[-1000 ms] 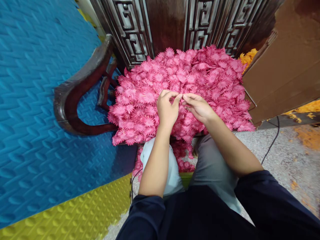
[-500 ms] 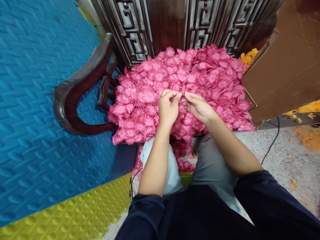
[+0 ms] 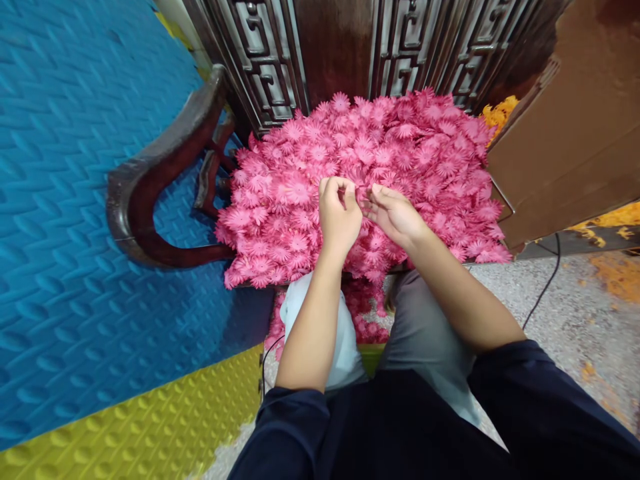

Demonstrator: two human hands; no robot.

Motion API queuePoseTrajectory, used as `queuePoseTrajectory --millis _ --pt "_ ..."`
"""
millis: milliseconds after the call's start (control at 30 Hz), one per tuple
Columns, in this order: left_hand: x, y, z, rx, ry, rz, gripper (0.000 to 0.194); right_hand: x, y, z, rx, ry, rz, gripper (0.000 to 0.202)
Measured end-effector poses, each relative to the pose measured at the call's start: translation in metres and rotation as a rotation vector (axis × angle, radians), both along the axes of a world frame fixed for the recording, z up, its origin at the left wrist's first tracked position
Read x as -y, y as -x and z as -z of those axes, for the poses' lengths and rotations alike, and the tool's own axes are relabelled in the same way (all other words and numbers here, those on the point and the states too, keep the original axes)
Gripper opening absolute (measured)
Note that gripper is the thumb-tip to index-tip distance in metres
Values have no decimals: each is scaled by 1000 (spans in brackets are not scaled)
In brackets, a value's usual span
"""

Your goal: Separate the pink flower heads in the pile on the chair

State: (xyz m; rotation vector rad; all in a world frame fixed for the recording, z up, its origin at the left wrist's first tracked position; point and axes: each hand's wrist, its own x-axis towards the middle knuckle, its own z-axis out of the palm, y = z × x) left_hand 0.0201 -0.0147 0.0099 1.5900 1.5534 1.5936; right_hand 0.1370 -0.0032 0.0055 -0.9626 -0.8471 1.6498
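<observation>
A broad heap of pink flower-shaped pieces (image 3: 295, 193) lies in front of me, against a dark carved wooden panel. Over the middle of the heap, my left hand (image 3: 340, 207) is closed, thumb and fingertips pinched on something pink and small, apparently a flower piece. My right hand (image 3: 393, 210) is just to its right, palm partly up, thumb and forefinger pressed together at the same spot. What lies between its fingertips is too small to make out against the pink.
A curved dark wooden armrest (image 3: 145, 193) stands at the left, over blue matting (image 3: 60, 267) with a yellow-green strip. At the right is a brown cardboard box (image 3: 570, 133) near orange pieces (image 3: 620, 273). A black cable (image 3: 545, 287) crosses the floor.
My left hand has turned slightly, its thumb shifting left against its fingers. My right hand has moved a little left, with its lower fingers more spread.
</observation>
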Motion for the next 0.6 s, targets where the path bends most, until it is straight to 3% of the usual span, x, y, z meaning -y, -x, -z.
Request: queuePoseTrajectory --millis 267,433,500,600 --pt "4 -2 -3 63 -94 -187 19 4 11 3 -21 12 123 17" --pt "-15 36 1 259 -74 -575 25 -15 -22 10 59 8 293 21" --pt "-24 53 5 302 -76 -622 18 -18 -31 9 98 -31 285 22" --pt "-30 62 13 268 -56 -581 11 -13 -27 4 63 16 204 23"
